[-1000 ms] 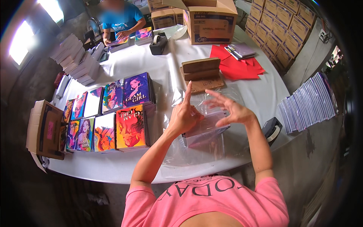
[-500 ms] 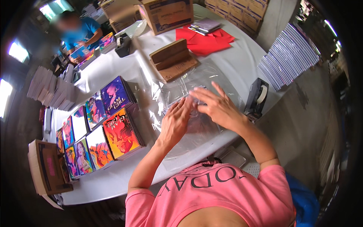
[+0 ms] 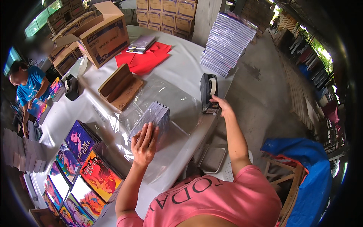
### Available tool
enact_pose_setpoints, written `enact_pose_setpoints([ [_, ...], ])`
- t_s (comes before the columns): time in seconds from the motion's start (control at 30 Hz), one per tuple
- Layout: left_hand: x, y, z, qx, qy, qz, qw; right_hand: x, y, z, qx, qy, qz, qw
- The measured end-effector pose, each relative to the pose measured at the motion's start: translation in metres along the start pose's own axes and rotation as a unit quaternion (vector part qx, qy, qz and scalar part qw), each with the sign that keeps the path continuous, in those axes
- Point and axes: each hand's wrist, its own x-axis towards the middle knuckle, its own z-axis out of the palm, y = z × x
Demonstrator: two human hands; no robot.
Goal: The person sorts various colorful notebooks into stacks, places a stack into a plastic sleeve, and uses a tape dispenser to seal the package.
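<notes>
My left hand (image 3: 144, 143) lies with fingers stretched out on the near end of a stack of spiral notebooks (image 3: 153, 117) wrapped in clear plastic. My right hand (image 3: 224, 106) is at the near end of a black tape dispenser (image 3: 206, 92), its fingers extended beside the pale tape roll. Whether its fingertips touch the tape is too small to tell. Under and around the stack spreads a clear plastic sheet (image 3: 177, 98) on the white-covered table (image 3: 185, 53). Beyond the stack stands an L-shaped wooden stand (image 3: 123, 89).
Colourful spiral notebooks (image 3: 100, 176) lie in rows at the left. Red sheets (image 3: 145, 62) and an open carton (image 3: 102, 38) are farther back. A tall notebook stack (image 3: 227, 43) stands at the far right edge. Across the table, a person in a blue shirt (image 3: 36, 81) handles notebooks.
My right hand has left the stack and moved right to the tape dispenser. My left hand stays on the wrapped stack. The view has turned right.
</notes>
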Motion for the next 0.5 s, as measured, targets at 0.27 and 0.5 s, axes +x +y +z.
enact_pose_setpoints([
  [0.27,-0.005,-0.006,-0.005,0.003,-0.01,-0.002,1.0,-0.028,0.026,0.006,0.276,-0.05,-0.069,0.957],
  [0.5,-0.001,0.003,-0.003,0.002,0.008,-0.038,0.999,-0.056,0.084,0.009,-0.103,0.185,-0.231,0.95],
])
